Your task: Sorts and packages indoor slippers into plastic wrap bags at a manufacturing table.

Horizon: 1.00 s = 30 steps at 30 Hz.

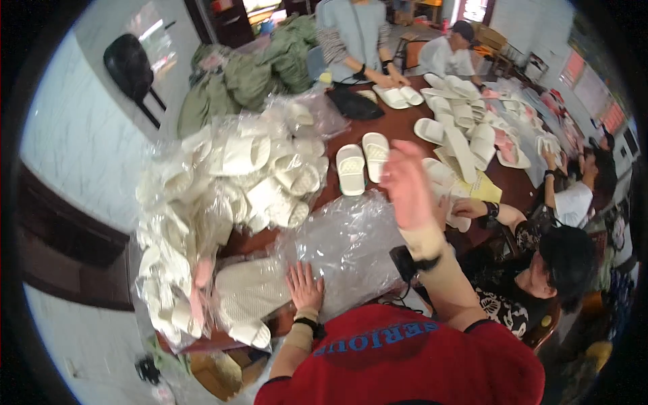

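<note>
My left hand [305, 287] lies flat with its fingers stretched out. It rests where a whitish, fine-textured flat piece [246, 290] meets a spread of clear plastic bags [347, 250]. Raised over the table, my right hand [407, 185] is somewhat blurred; its fingers reach upward and nothing shows in them. Just left of it a pair of white slippers stands on the brown table, the right slipper [375, 155] nearest the hand and the left slipper [350, 170] beside it. Each of my wrists has a beige wrap and a black strap.
Bagged white slippers [250, 162] are heaped along the left side. Loose white slippers [459, 115] pile up at the far right. A co-worker's hands [398, 81] touch slippers across the table; a person in a black cap [570, 260] sits close on my right. Green sacks [263, 71] stand behind.
</note>
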Tool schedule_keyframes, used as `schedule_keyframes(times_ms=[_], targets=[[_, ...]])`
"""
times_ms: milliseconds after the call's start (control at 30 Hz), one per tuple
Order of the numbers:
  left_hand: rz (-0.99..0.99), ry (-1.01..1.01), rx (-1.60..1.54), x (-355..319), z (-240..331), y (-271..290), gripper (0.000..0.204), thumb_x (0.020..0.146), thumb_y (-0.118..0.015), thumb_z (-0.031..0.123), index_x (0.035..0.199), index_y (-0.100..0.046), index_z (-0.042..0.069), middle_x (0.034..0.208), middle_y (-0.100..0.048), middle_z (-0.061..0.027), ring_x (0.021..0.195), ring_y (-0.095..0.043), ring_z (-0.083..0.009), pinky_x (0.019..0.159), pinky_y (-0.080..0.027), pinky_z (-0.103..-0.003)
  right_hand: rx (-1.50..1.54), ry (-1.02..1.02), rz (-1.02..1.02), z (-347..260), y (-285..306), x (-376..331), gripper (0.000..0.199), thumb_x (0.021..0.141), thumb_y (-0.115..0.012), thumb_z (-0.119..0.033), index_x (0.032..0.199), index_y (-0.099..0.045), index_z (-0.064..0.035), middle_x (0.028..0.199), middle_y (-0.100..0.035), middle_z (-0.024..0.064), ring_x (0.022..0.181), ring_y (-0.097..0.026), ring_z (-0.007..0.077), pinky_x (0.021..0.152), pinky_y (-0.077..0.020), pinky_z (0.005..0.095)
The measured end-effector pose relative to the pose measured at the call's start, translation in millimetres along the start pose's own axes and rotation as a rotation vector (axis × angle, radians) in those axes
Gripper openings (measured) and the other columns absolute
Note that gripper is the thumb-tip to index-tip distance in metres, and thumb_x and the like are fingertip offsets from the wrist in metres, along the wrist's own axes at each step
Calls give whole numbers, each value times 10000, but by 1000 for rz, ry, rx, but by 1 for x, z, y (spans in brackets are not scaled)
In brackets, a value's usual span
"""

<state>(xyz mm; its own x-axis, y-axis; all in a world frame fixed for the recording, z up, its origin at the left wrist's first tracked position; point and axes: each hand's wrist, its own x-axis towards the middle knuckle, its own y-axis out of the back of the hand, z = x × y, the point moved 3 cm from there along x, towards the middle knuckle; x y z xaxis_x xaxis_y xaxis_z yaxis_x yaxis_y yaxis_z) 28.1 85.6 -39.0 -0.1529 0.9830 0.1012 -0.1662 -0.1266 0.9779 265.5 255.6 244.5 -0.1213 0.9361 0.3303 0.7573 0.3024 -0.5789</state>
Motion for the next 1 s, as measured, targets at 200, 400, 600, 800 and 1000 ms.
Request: schedule_keyframes(times_ms=[200, 400, 600, 800, 1000], targets=[[36, -39, -4, 5, 7, 11, 624, 857, -506, 387, 1390, -349, 103, 1480, -253, -129, 1374, -188, -328, 1121, -80, -497, 452, -378, 738, 129, 172, 11, 677, 861, -536, -517, 1383, -294, -161, 1393, -339, 95, 1271, -363, 276, 1036, -319, 449], [35, -37, 31, 13, 8, 12, 632, 855, -504, 397, 1392, -350, 101, 1483, -247, -137, 1371, -195, -334, 1118, -91, -507, 537, -352, 688, 155, 199, 11, 778, 838, -581, -506, 1441, -154, -262, 1419, -294, 123, 1273, -356, 316, 999, -355, 517], [38, -34, 57, 6, 8, 10, 619, 867, -484, 403, 1390, -352, 99, 1481, -249, -134, 1368, -203, -334, 1116, -96, -509, 452, -360, 705, 147, 190, 24, 846, 813, -615, -507, 1439, -74, -331, 1424, -277, 126, 1246, -387, 336, 983, -356, 553], [21, -6, 84, 2, 5, 5, 620, 867, -485, 414, 1387, -355, 101, 1487, -238, -126, 1367, -201, -332, 1118, -96, -499, 649, -359, 799, 152, 174, 24, 700, 835, -596, -478, 1222, -391, 69, 1232, -500, 193, 1079, -546, 340, 869, -494, 443], [32, -41, 90, 10, 7, 4, 627, 874, -477, 408, 1404, -325, 109, 1493, -229, -114, 1376, -182, -326, 1117, -100, -498, 386, -479, 607, 158, 175, -2, 531, 873, -536, -427, 1290, -351, -154, 1170, -559, 175, 1016, -579, 311, 827, -502, 433]])
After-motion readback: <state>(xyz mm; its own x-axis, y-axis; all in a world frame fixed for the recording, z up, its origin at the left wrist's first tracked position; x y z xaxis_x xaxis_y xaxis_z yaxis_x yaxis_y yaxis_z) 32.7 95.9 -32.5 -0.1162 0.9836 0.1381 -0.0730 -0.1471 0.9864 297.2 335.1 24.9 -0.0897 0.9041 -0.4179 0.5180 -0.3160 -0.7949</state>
